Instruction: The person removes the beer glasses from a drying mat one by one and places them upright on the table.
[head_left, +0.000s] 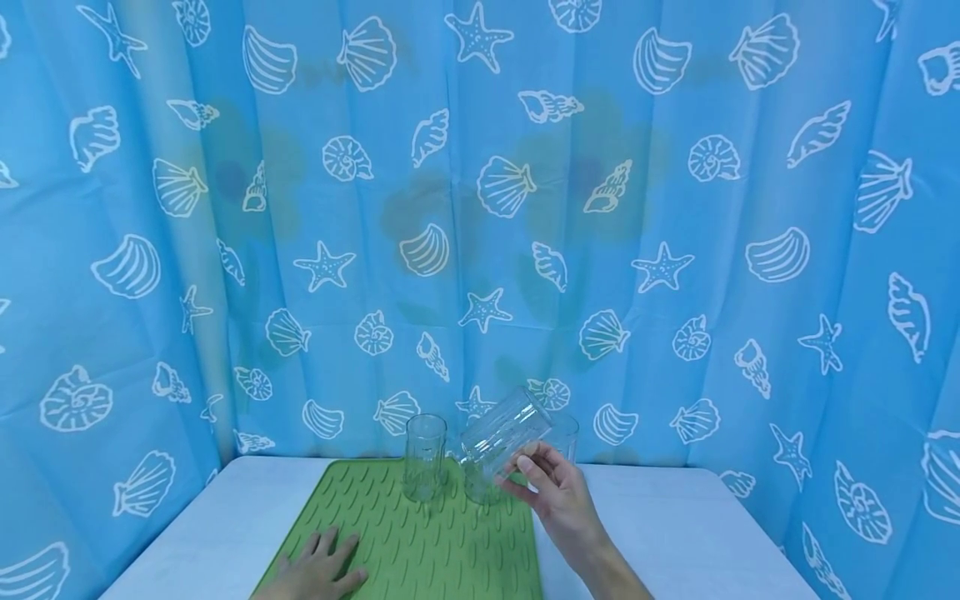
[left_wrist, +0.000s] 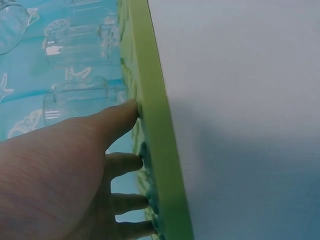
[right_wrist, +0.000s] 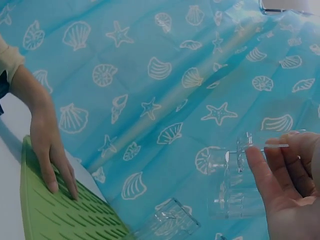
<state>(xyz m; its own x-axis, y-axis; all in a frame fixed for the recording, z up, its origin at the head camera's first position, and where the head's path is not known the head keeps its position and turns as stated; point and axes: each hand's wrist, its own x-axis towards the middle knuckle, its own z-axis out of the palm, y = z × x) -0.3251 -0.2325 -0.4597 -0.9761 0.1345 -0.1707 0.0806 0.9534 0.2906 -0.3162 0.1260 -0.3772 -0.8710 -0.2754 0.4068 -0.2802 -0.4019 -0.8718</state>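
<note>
A sky-blue curtain (head_left: 480, 275) printed with white seashells and starfish spans the room from the far left, hanging behind a smooth white-topped counter (head_left: 660, 517). At left, a person in a pale cream sleeve (right_wrist: 9, 56) rests a left hand (head_left: 318, 571) on the near part of a bright green rectangular mat (head_left: 420, 550) lined with raised, slender ridges. The fingers are extended and spread, their tips touching the ridges; the left grip holds nothing.

To the right of that hand, near the mat's back edge, a tall, clear cylindrical drinking glass (head_left: 425, 462) stands upright. Just beside it, a clear glass with a half-hidden wall (head_left: 480, 492) stands on the mat, overlapped by a tilted clear cylindrical tumbler (head_left: 498, 429), which is held in the air above the mat's back right part, its upper end leaning right. The right hand (head_left: 558, 492) pinches the tumbler between thumb and fingers, the right grip closed on it; from here, I cannot tell which end is the mouth.

Behind the right hand rises the upper part of another clear glass (head_left: 570, 433), its foot hidden from view. Farthest right, the curtain flanks the counter's side.
</note>
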